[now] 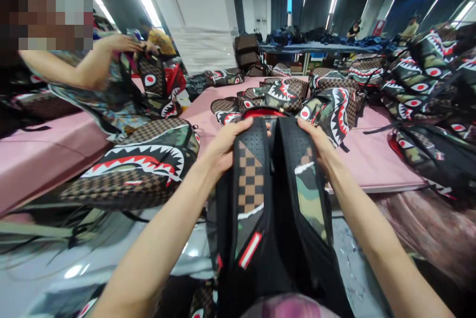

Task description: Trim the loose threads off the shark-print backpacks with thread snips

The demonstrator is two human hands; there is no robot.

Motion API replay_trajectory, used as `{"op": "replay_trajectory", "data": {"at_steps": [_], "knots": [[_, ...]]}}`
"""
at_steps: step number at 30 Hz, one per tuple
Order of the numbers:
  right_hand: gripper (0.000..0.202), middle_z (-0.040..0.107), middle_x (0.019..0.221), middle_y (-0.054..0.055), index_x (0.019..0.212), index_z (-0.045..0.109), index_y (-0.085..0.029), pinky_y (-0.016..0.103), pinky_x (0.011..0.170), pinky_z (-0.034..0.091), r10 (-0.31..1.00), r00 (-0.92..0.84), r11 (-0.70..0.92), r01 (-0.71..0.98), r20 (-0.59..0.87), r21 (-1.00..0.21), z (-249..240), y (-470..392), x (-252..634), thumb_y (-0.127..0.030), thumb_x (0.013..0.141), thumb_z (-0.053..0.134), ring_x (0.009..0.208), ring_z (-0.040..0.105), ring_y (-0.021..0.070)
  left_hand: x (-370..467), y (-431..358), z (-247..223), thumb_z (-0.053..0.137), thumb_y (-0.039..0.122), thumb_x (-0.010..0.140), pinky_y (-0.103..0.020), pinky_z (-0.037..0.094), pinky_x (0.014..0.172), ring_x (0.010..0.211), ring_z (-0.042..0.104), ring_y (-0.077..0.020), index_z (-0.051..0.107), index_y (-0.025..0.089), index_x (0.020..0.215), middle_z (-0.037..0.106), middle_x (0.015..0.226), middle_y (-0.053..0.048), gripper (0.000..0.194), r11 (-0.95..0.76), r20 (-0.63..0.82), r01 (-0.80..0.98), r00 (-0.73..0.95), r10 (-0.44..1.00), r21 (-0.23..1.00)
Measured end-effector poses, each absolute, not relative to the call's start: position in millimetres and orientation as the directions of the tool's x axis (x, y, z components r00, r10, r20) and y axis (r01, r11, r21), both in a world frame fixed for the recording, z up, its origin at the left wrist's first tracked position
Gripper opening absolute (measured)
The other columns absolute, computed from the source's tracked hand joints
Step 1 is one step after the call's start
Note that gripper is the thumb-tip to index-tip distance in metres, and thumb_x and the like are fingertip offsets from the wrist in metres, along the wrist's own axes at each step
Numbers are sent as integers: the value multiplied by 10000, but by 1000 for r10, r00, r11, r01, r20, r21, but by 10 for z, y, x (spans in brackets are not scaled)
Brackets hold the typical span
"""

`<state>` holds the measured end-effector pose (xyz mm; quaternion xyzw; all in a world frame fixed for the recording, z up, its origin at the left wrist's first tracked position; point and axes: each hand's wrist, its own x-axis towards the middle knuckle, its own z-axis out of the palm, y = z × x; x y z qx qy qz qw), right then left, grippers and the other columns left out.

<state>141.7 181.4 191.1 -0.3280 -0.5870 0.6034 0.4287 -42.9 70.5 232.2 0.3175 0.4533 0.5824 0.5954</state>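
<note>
A black backpack hangs upright in front of me, its strap side toward me. My left hand is closed around the upper part of the left shoulder strap, which has a brown check panel and a small red-and-white label. The right shoulder strap, with a camouflage panel, is gripped near its top by my right hand. Both thumbs lie on the strap edges; most of the other fingers are hidden behind. The bag's far side is out of sight.
Pink-covered tables carry several shark-mouth backpacks. One checked backpack lies at the left table edge, and a pile of backpacks stands at the right. A co-worker handles a bag at the left. Behind stands a white pillar.
</note>
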Motion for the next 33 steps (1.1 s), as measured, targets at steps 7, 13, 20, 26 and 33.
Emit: {"op": "replay_trajectory", "data": {"at_steps": [7, 13, 20, 26, 33], "knots": [[369, 632, 650, 6, 687, 610, -160, 270, 598, 428, 878, -419, -239, 38, -232, -970, 271, 1604, 1367, -505, 586, 691, 610, 555, 141, -373, 680, 357, 379, 300, 917, -304, 558, 706, 795, 685, -208, 600, 41, 1056, 693, 959, -178, 367, 301, -478, -656, -104, 872, 692], [390, 594, 620, -21, 672, 585, -161, 248, 610, 392, 875, -391, -280, 74, -286, -957, -56, 1527, 1422, -535, 598, 667, 596, 521, 118, -417, 557, -6, 339, 441, 910, -283, 536, 784, 921, 658, -218, 636, 81, 1045, 681, 1016, -170, 486, 330, -483, -701, -23, 875, 632], [379, 588, 629, -23, 676, 578, -172, 242, 614, 388, 877, -395, -263, 80, -273, -961, -96, 1570, 1419, -538, 619, 658, 603, 519, 117, -420, 619, 4, 333, 421, 916, -281, 537, 779, 953, 646, -215, 635, 85, 1025, 646, 1109, -162, 464, 301, -478, -708, -58, 877, 639], [373, 591, 633, -26, 680, 575, -176, 237, 615, 390, 878, -397, -260, 75, -268, -963, -99, 1559, 1401, -536, 623, 655, 606, 518, 115, -406, 586, 60, 306, 423, 923, -265, 541, 760, 934, 653, -203, 626, 86, 1040, 639, 1128, -152, 479, 298, -500, -715, -82, 862, 632], [372, 609, 656, -16, 689, 589, -184, 242, 630, 415, 875, -400, -268, 67, -272, -961, -56, 1530, 1407, -545, 618, 645, 636, 546, 127, -399, 554, 76, 312, 455, 916, -247, 548, 713, 828, 677, -179, 601, 60, 1103, 693, 979, -160, 525, 313, -521, -668, -131, 844, 675]]}}
